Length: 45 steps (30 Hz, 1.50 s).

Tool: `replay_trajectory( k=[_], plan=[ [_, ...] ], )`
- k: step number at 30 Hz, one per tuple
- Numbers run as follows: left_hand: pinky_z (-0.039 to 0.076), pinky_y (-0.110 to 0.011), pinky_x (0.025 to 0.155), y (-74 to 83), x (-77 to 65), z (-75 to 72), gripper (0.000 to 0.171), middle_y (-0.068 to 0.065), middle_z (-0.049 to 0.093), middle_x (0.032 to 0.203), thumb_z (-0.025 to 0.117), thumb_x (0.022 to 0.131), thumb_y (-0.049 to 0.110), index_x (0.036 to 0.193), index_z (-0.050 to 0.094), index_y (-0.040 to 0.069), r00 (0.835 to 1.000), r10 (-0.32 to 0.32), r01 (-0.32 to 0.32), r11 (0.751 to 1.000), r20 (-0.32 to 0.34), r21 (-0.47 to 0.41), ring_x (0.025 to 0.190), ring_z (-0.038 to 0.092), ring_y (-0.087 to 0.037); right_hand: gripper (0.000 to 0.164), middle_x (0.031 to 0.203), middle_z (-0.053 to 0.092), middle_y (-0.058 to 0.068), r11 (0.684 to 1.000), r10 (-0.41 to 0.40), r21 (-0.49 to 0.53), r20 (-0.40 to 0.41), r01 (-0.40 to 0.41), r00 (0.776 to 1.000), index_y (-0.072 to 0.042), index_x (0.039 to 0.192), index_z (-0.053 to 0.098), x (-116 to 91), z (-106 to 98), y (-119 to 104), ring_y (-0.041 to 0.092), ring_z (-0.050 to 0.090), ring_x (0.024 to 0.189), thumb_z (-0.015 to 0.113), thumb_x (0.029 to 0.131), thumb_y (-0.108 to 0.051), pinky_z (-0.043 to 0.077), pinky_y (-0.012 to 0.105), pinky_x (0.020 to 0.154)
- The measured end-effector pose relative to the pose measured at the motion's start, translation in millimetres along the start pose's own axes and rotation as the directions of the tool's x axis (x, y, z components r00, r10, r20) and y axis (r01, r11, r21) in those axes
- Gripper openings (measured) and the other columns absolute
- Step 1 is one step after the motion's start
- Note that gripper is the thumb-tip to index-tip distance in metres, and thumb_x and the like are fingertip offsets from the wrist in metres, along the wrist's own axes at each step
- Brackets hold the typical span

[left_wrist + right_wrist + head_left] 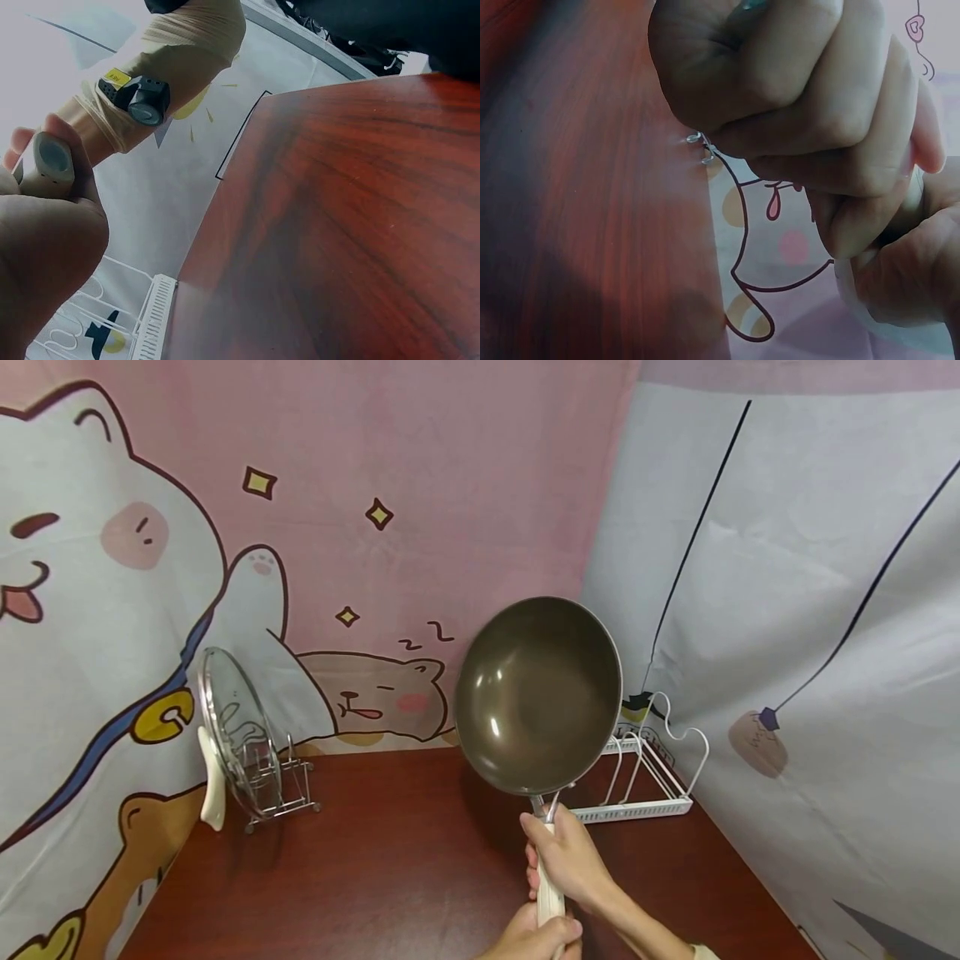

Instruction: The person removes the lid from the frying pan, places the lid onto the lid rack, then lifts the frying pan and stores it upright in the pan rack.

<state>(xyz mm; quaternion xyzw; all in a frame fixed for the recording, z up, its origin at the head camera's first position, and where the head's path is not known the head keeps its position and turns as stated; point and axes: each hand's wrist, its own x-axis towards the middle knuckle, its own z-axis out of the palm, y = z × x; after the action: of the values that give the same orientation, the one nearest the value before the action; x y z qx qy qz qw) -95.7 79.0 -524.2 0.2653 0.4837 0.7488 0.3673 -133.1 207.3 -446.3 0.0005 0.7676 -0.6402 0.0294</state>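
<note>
A wok (536, 693) with a brown inside and pale rim is raised over the table, its bowl facing me. Its cream handle (550, 893) points down towards me. My right hand (573, 860) grips the upper part of this handle, close to the metal joint. Lower down, my left hand (536, 935) is wrapped around the handle near its end. The left wrist view shows the handle's butt (54, 161) poking out of the left hand (45, 255). Behind the wok, partly hidden by it, stands a white wire rack (633, 810).
At the table's left, a glass lid (240, 735) with a cream handle leans upright in a small metal wire stand (288, 806). The reddish-brown tabletop (360, 860) meets printed cloth walls (480, 485) at the back and sides.
</note>
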Motion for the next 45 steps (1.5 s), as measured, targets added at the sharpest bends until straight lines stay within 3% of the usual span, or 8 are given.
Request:
replay_trajectory(
  k=[4,14,19,27,35,39,45],
  plan=[
    [0.039,-0.011,0.053,0.6,3.2,0.1,0.048,0.02,0.054,0.064,0.048,0.107,0.015,0.095,0.03,-0.028,1.0,0.022,-0.022,1.0,0.015,0.012,0.054,0.048,0.008,0.035,0.059,0.06,0.006,1.0,-0.003,-0.005,-0.02,0.003,1.0,0.001,0.098,0.054,-1,-1,-2,0.019,0.062,0.04,0.059,0.117,-0.028,0.061,0.053,0.045],
    [0.036,-0.014,0.051,3.5,14.1,2.3,0.049,0.019,0.048,0.058,0.046,0.102,0.013,0.082,0.026,-0.027,0.997,0.047,-0.047,0.999,0.053,0.012,0.052,0.044,0.005,0.031,0.059,0.061,0.008,0.999,0.002,-0.053,-0.088,-0.007,0.996,0.0,0.099,0.056,2,-5,-5,0.02,0.06,0.039,0.058,0.117,-0.025,0.059,0.053,0.043],
    [0.035,-0.016,0.052,7.4,15.9,6.4,0.048,0.019,0.047,0.057,0.046,0.102,0.011,0.083,0.024,-0.028,0.997,0.055,-0.053,0.998,0.06,-0.025,0.052,0.042,0.004,0.03,0.059,0.061,0.009,0.998,0.007,-0.069,-0.107,-0.015,0.994,0.0,0.098,0.056,3,-8,-7,0.021,0.06,0.039,0.058,0.117,-0.023,0.059,0.052,0.043],
    [0.035,-0.016,0.054,11.3,19.2,11.3,0.038,0.018,0.045,0.057,0.047,0.101,0.009,0.083,0.026,-0.018,0.999,0.031,-0.029,0.998,0.038,-0.052,0.052,0.042,0.003,0.03,0.058,0.061,0.008,0.994,-0.011,-0.107,-0.125,-0.003,0.992,-0.001,0.094,0.058,2,-11,-11,0.021,0.061,0.039,0.061,0.115,-0.022,0.058,0.049,0.042],
    [0.033,-0.019,0.054,9.7,24.2,12.0,0.024,0.019,0.044,0.056,0.044,0.101,0.006,0.079,0.038,0.014,0.995,0.061,-0.054,0.994,0.085,-0.09,0.052,0.039,0.001,0.03,0.056,0.061,0.008,0.995,-0.009,-0.104,-0.15,-0.007,0.989,-0.003,0.095,0.059,2,-14,-15,0.023,0.061,0.038,0.063,0.115,-0.024,0.057,0.047,0.042],
    [0.033,-0.02,0.055,9.1,25.5,11.6,0.024,0.019,0.044,0.056,0.042,0.101,0.004,0.081,0.037,0.016,0.991,0.077,-0.067,0.994,0.108,-0.091,0.052,0.038,0.0,0.034,0.055,0.06,0.007,0.997,0.013,-0.077,-0.146,-0.025,0.989,-0.002,0.091,0.059,2,-16,-17,0.022,0.06,0.039,0.061,0.116,-0.025,0.058,0.049,0.043],
    [0.032,-0.019,0.054,11.9,24.2,12.1,0.024,0.018,0.043,0.057,0.043,0.101,0.006,0.08,0.038,0.017,0.994,0.042,-0.034,0.996,0.103,-0.079,0.052,0.038,0.001,0.042,0.055,0.06,0.007,0.998,0.046,-0.026,-0.123,-0.05,0.991,0.001,0.087,0.059,2,-16,-18,0.02,0.059,0.04,0.06,0.116,-0.029,0.058,0.048,0.043]
  ],
)
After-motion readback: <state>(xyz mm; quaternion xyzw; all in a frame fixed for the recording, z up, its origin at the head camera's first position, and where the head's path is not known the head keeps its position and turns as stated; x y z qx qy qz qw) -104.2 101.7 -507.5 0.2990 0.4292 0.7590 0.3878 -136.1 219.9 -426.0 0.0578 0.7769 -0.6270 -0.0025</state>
